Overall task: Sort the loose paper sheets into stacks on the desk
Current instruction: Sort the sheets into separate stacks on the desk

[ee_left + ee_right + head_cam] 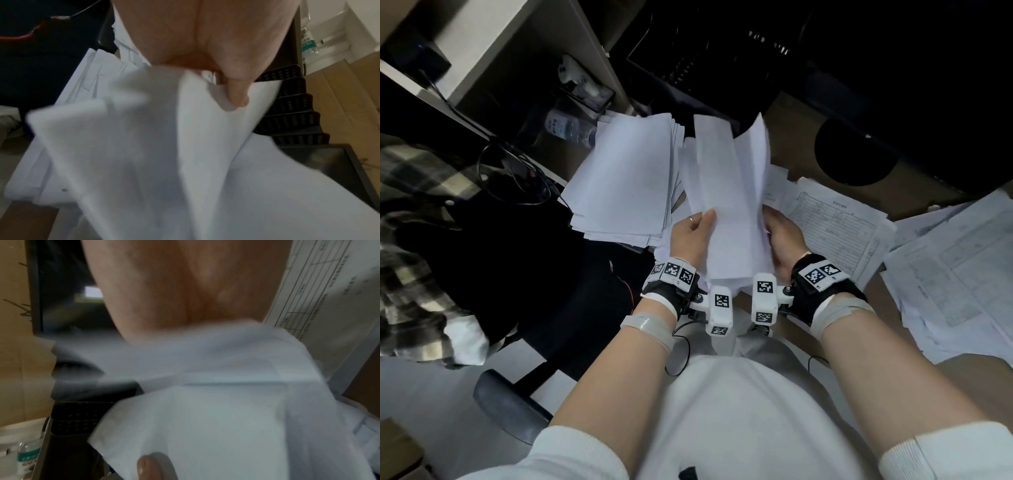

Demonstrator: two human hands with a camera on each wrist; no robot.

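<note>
Both hands hold one bundle of blank sheets (726, 192) up off the bench (804, 137), in front of the person's chest. The left hand (693, 236) has its thumb (236, 91) laid across the top sheet near the lower left edge, fingers hidden behind the paper — a closed grip on the bundle. The right hand (784, 236) grips the bundle's right edge, fingers curled under it; in the right wrist view the paper is blurred and one fingertip (148, 465) shows at the lower edge. The top sheets fan apart at the far end, the rightmost one curling upward.

On the bench just left of the bundle lies a thick stack (623, 178) of blank sheets, its edges uneven, overhanging the bench's left edge. To the right lie printed forms (835, 219) with ruled tables, loosely overlapping, and further right more forms (955, 274) spread toward the bench's near corner.

Behind the bundle stands a black tiered tray (292, 113) — its perforated steps show in the left wrist view. A water bottle (568, 128) lies near the stack's far left corner. A dark chair (524, 274) with a plaid cloth (414, 240) stands left of the person.
</note>
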